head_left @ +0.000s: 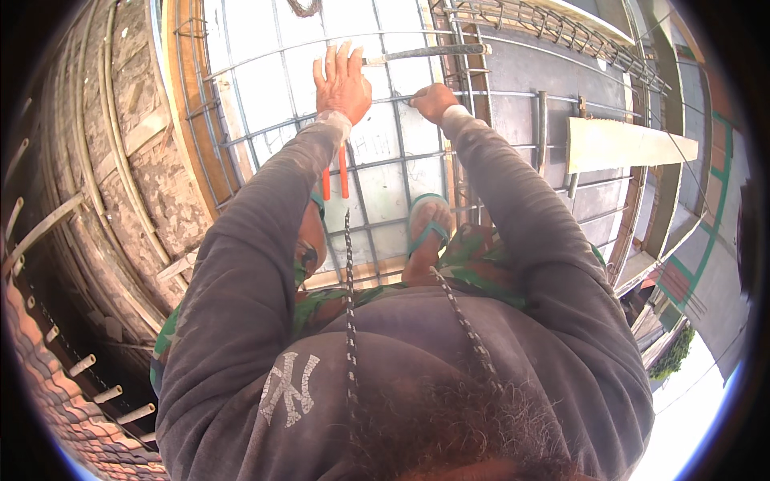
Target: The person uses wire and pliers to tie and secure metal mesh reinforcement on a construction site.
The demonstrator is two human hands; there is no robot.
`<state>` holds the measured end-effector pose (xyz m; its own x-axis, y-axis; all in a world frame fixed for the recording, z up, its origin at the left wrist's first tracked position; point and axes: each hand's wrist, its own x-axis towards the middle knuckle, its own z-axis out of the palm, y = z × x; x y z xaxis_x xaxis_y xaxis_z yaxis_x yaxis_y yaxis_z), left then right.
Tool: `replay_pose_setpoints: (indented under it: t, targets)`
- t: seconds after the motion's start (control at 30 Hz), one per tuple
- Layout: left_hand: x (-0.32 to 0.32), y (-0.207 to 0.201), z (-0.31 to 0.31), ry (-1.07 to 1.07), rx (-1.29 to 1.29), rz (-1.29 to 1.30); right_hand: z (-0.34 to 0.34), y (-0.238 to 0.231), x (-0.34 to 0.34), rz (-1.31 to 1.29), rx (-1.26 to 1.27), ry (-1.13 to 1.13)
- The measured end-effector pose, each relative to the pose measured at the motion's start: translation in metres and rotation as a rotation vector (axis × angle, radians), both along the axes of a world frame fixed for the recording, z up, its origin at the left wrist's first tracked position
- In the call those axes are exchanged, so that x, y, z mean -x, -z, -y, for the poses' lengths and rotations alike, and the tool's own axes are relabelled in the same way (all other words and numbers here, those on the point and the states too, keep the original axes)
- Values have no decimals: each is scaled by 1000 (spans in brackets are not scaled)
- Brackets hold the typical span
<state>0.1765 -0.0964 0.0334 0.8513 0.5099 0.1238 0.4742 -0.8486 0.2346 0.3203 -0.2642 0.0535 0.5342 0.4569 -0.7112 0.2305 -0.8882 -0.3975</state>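
Observation:
My left hand (pixel 343 88) is stretched out over a grid of thin steel reinforcing bars (pixel 387 76), its fingers extended and slightly apart. Below that wrist, a pair of orange handles (pixel 343 172) sticks out; the head of this tool is hidden by my arm. My right hand (pixel 434 103) is closed around a crosswise reinforcing bar to the right. Beyond both hands lies a dark metal rod (pixel 429 53) across the grid, its left end close to my left fingers. A sandalled foot (pixel 429 220) is on the pale panel (pixel 377 180) under the bars.
A loop of thin wire (pixel 305 6) lies at the far edge. Wooden formwork (pixel 183 104) borders the grid on the left, with bamboo poles (pixel 112 128) beyond. Rightward are a bar cage (pixel 561 32), a plank (pixel 630 144) and a grey panel (pixel 517 72). Roof tiles (pixel 72 409) show at lower left.

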Motion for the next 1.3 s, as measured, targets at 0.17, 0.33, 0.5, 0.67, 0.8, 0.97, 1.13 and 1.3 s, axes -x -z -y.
replay_pose_setpoints:
  t: [0.17,0.33,0.5,0.67,0.8,0.97,1.13,1.3]
  targets:
    - [11,-4,26,208,254,-83,-5,-7,9,50,25,-63]
    - [2,3,41,90,469,-146,8,5,6,85,37,-132]
    - [-9,20,39,-116,652,-130,-2,-11,5,135,55,-252]
    - [-8,18,35,-111,718,-124,-11,-17,-7,-155,-55,-191]
    - [-15,7,31,-153,843,-209,-19,-23,-23,-449,-2,26]
    - [-18,29,24,-247,1002,-178,-18,-14,-30,-779,-51,285]
    - [-18,31,19,-274,1068,-206,-20,-19,-28,-823,-38,262]
    - [-24,19,21,-267,1040,-336,-15,-17,-35,-746,-37,164]
